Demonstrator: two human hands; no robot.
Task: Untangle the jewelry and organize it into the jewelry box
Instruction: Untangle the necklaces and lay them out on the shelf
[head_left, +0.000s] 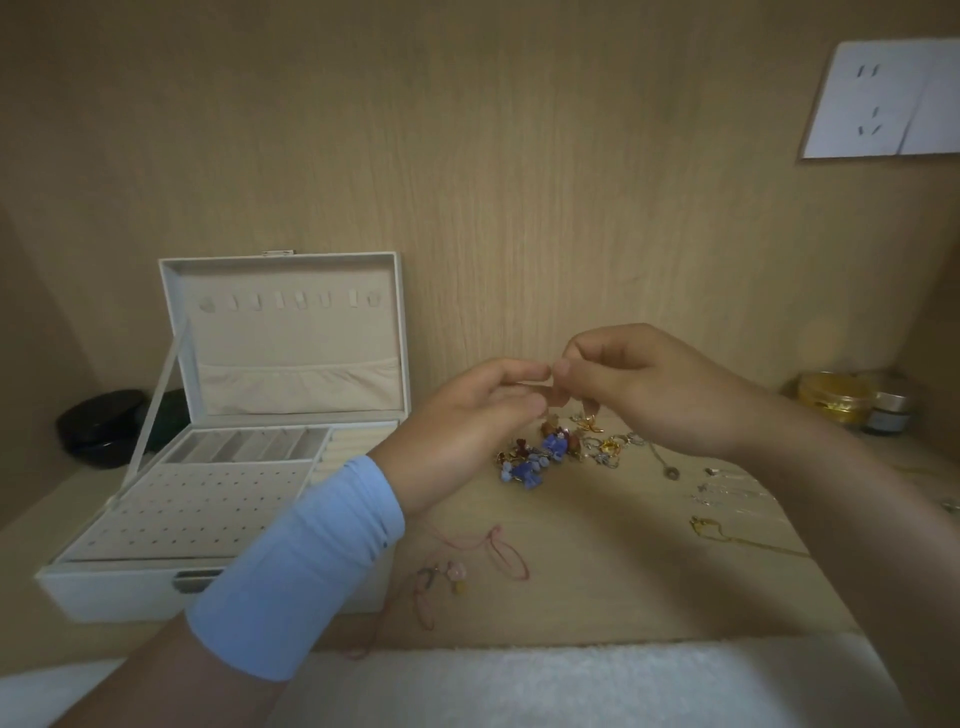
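Head view. Hands meet at frame centre, fingertips tip to tip. Your left hand (467, 415) enters from 7 o'clock, a pale blue sleeve (306, 571) at the wrist, with thumb and forefinger curled in a pinch. Your right hand (649, 389) enters from 4 o'clock and pinches the same spot from the other side. What you pinch is tiny and blurred. It looks like the top end of the tangle of jewelry (550, 452), whose gold bits hang just under your right fingertips. The rest of the tangle (blue and amber beads, gold and silver rings) lies on the counter (597, 597) at 6 o'clock of the pinch.

Jewelry box (104, 587), white, sits at 9 o'clock of your hands. Its lid (280, 322) stands upright, and the top tray shows slots and a perforated panel. Your left forearm crosses its right front corner.

Red cord bracelet (483, 561) lies at 6 o'clock of the tangle, nearer you. Silver chains (727, 488) and a gold chain (727, 535) lie at 4 o'clock of the tangle, apart from each other. A gold tin (831, 397) stands at 3 o'clock by the back panel. A black round case (98, 426) sits at 9 o'clock of the box. White cloth (571, 680) runs along the near edge.
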